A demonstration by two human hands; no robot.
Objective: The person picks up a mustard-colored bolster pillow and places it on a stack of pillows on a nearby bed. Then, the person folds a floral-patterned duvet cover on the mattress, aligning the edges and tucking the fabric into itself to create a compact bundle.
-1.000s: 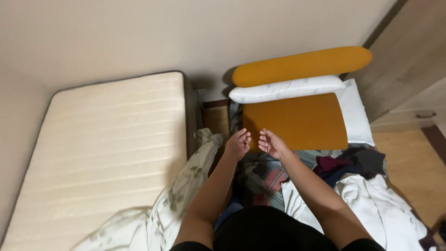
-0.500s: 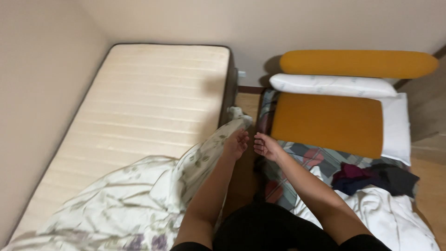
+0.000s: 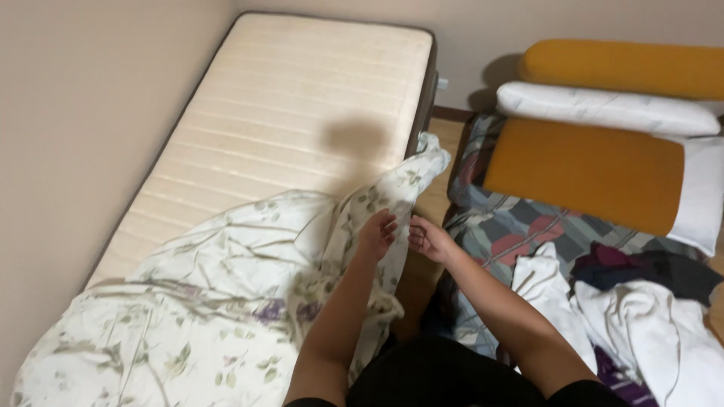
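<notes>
A white sheet with a leaf and flower print (image 3: 226,301) lies crumpled over the near half of a bare cream mattress (image 3: 302,98). One corner of it rises toward the mattress's right edge (image 3: 418,169). My left hand (image 3: 375,232) grips the sheet's edge at that side. My right hand (image 3: 428,240) is close beside it, fingers curled, touching or pinching the same edge; the exact grip is hard to tell.
Right of the bed, a patterned blanket (image 3: 513,226) lies on the floor with an orange cushion (image 3: 581,169), a white pillow (image 3: 603,109) and an orange bolster (image 3: 626,68) on it. Crumpled white and dark clothes (image 3: 641,301) lie near right. Walls close the left and far sides.
The view has swung left and down, bringing the bed and sheet into the centre. My hands stay close together and are now at the sheet's edge by the mattress side.
</notes>
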